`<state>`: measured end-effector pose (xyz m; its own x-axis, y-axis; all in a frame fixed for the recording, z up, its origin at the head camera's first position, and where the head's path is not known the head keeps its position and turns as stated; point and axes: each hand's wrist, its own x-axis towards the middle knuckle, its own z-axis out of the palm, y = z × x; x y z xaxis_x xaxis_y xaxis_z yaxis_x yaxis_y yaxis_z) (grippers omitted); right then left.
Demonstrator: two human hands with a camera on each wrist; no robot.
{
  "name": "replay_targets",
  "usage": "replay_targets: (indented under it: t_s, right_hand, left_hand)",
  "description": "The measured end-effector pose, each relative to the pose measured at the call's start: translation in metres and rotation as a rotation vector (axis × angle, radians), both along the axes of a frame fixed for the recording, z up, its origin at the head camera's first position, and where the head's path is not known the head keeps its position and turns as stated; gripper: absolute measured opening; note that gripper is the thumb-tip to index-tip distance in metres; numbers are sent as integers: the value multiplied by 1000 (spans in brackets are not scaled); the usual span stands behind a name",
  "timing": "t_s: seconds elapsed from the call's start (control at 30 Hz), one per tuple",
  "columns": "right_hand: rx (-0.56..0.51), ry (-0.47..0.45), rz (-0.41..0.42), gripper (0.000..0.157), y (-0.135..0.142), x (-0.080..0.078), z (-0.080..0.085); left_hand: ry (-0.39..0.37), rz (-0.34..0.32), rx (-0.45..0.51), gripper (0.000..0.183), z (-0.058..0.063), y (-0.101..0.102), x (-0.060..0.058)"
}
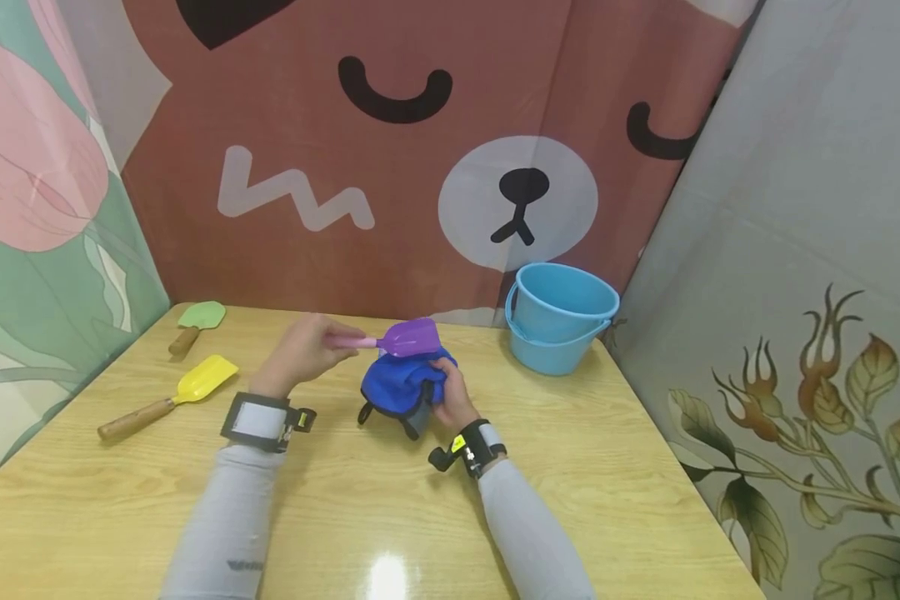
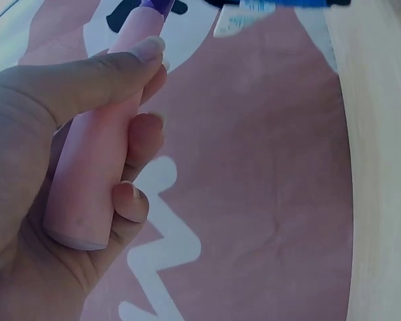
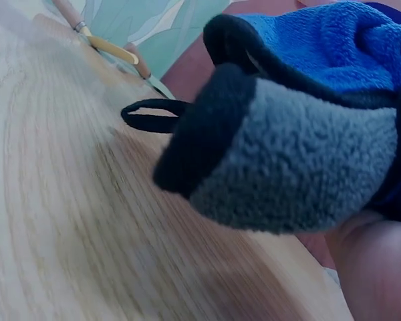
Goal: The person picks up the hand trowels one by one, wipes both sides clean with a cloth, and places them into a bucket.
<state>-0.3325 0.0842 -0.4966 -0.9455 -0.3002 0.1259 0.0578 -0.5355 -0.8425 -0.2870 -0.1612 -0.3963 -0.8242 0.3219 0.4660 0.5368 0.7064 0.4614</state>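
My left hand (image 1: 300,354) grips the pink handle (image 2: 93,167) of a small toy shovel, its fingers curled round it in the left wrist view. The shovel's purple blade (image 1: 412,337) points right, over the top edge of a blue cloth (image 1: 401,383). Whether blade and cloth touch, I cannot tell. My right hand (image 1: 456,398) holds the bunched cloth from its right side above the table. In the right wrist view the cloth shows a fuzzy grey side (image 3: 294,160), black trim and a black hanging loop (image 3: 154,115); most right fingers are hidden there.
A light blue bucket (image 1: 547,354) with its handle down stands at the back right of the wooden table (image 1: 345,517). On the left lie a yellow shovel (image 1: 202,379) and a smaller green one (image 1: 202,314), both wooden-handled. Printed curtains hang behind and at both sides.
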Motion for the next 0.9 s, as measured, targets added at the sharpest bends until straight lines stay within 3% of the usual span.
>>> replay_targets:
  t_s: [0.27, 0.47, 0.9]
  right_hand:
    - [-1, 13, -1, 34, -3, 1, -1]
    - [-9, 13, -34, 31, -4, 2, 0]
    - [-45, -75, -120, 26, -8, 4, -2]
  left_hand:
    - [20, -41, 2, 28, -2, 14, -1]
    - [0, -50, -11, 28, -1, 19, -1]
    - [-4, -50, -66, 30, -2, 22, -2]
